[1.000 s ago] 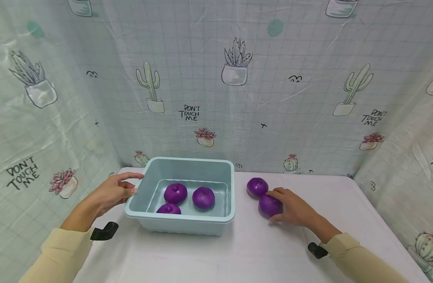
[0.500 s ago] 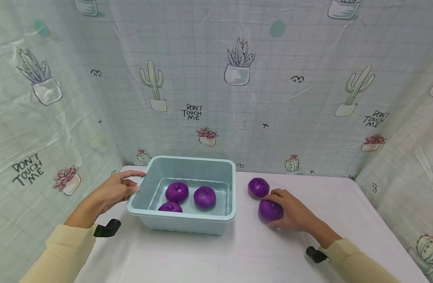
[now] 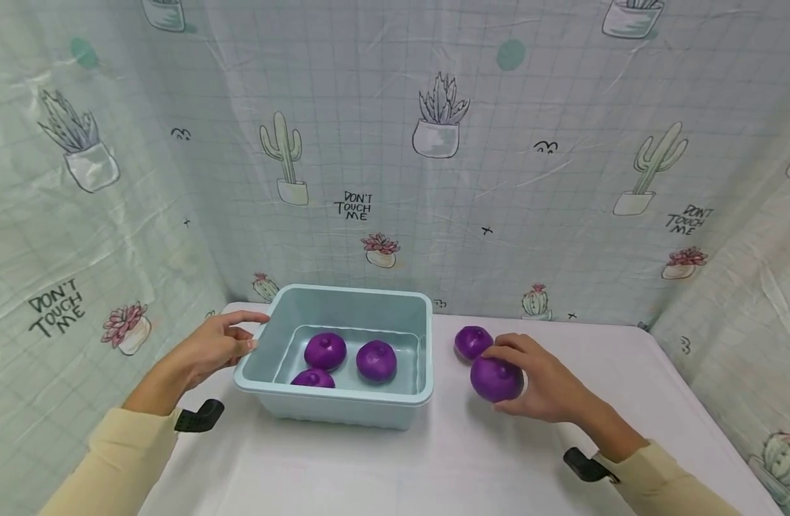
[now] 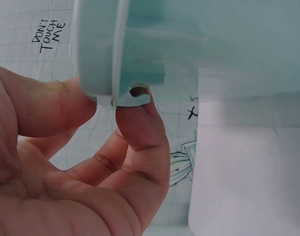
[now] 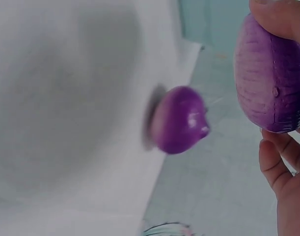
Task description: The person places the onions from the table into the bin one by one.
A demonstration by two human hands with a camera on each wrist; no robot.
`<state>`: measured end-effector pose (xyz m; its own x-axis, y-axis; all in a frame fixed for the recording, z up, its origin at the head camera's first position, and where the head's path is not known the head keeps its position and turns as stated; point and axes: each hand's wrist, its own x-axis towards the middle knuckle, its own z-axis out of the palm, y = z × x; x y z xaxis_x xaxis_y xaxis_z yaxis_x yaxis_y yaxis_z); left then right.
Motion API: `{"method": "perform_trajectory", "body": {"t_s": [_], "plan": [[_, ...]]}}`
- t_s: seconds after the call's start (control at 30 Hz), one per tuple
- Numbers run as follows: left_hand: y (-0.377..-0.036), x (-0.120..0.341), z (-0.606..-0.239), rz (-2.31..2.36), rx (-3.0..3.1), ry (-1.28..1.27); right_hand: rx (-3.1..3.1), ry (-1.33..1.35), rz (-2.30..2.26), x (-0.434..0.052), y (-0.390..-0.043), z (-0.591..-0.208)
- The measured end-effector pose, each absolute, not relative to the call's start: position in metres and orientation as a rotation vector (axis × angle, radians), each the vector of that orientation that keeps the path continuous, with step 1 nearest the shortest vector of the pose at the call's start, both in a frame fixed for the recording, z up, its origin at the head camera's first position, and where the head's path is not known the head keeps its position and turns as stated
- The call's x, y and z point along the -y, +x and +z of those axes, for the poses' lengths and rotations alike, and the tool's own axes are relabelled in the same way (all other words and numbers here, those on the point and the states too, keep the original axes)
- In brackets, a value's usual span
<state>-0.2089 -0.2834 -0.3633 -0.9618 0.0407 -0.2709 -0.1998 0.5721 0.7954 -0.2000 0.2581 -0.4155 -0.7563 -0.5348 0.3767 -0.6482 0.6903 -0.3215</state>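
Observation:
My right hand (image 3: 546, 387) grips a round purple onion (image 3: 495, 380), thumb on the near side and fingers on the far side. In the right wrist view this onion (image 5: 258, 73) hangs clear of the table. Just behind it, another purple onion (image 3: 472, 342) sits on the table. On the left, my left hand (image 3: 211, 347) pinches the left rim of a pale blue plastic bin (image 3: 330, 411); the left wrist view has thumb and fingers (image 4: 142, 142) about the rim's edge. Three purple onions (image 3: 376, 360) lie in the bin, one partly hidden by the front wall.
A white-covered table (image 3: 395, 473) carries everything. Behind it and on both sides hangs a curtain (image 3: 485, 179) printed with cacti and potted plants. The bin stands near the table's back left, close to the curtain.
My right hand has closed round the nearer onion and raised it slightly off the table. The left hand keeps its place at the bin's rim. The head view has shifted a little.

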Motion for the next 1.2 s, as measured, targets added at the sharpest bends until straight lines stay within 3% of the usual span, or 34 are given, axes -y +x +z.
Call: {"method": "perform_trajectory", "body": {"t_s": [0.53,1.2], "plan": [[-0.207,0.282,-0.364,1.343,-2.559,-0.13,2.495,1.166,0.698,-0.224,-0.192,-0.373],[-0.207,0.282,-0.363,1.381,-2.556,-0.134,2.342,1.448,0.714,-0.158,-0.211,-0.348]]}}
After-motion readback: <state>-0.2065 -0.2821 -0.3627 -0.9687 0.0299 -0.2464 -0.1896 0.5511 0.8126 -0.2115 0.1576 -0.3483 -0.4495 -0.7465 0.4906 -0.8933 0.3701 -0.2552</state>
